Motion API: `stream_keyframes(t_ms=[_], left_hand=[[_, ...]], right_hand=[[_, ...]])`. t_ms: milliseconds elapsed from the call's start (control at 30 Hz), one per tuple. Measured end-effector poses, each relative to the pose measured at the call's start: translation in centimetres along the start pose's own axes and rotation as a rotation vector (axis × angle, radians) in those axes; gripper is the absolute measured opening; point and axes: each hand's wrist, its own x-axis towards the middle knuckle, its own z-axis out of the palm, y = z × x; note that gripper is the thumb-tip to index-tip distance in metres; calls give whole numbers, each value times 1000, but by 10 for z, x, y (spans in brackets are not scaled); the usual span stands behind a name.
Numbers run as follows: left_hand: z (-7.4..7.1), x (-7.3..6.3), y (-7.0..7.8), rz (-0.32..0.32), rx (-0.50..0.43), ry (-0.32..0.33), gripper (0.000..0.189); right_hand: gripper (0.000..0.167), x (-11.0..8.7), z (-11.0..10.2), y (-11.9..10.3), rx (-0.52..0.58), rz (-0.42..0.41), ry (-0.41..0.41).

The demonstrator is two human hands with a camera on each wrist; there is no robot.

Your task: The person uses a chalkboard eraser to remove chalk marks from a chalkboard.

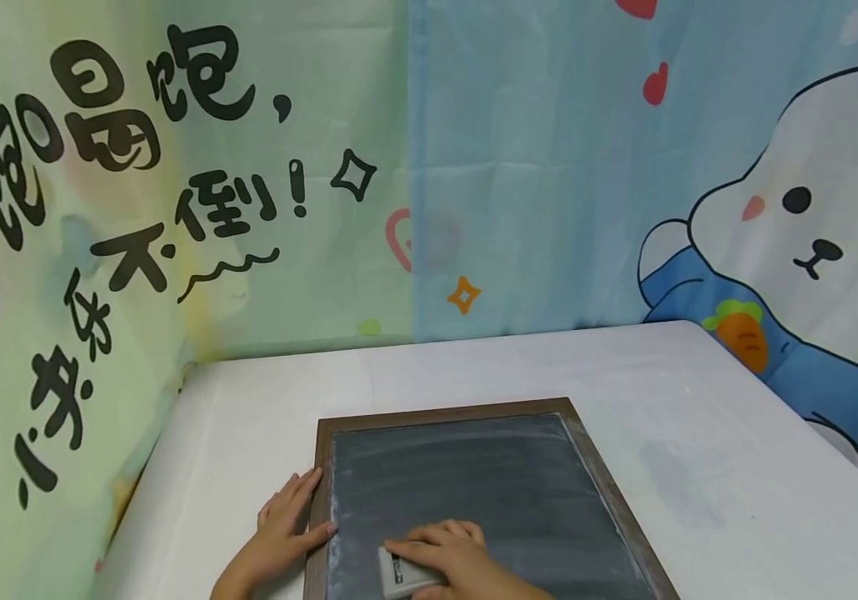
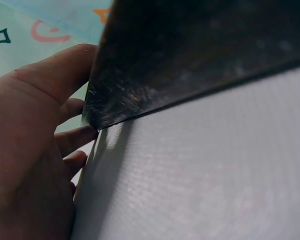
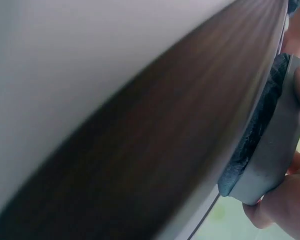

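Note:
A blackboard with a brown wooden frame lies on the white table, its surface covered in pale chalk smears. My left hand rests at the frame's left side, thumb across the top of the frame and fingers extended against the outer edge. The left wrist view has this hand beside the frame's dark side. My right hand grips a grey blackboard eraser on the lower left of the board. Seen from the right wrist, the eraser has its dark felt side facing the board.
Around the board extends a white tabletop with a faint grey smudge on the right. Behind it hangs a printed cloth, green with black lettering at left, blue with a cartoon animal at right.

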Motion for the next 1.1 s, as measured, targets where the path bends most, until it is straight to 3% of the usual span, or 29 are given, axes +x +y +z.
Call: stream_keyframes(t_ms=[67,300,500,733,867,1000,1100], left_hand=[[-1,1,1,3,3,-1,75],[-5,3,4,2,11,-4,75],[-5,2,1,5,6,-1,75],[-4,3,0,6,9,8,75],[-3,1,1,5,-6,9,75],[-2,0,2,-1,-12,8,75],[-1,1,2,-5,-7,13,75]], right_hand=[[53,-9,-8,8,29,24,6],[62,-41,-30,30,87,223,-10],[62,-66,-42,48,60,255,21],[57,-99,-54,74,-30,226,52],[58,-116,-62,84,-46,293,36],[60,-123,-65,88,-34,353,2],[61,-123,-65,89,-33,353,-1]])
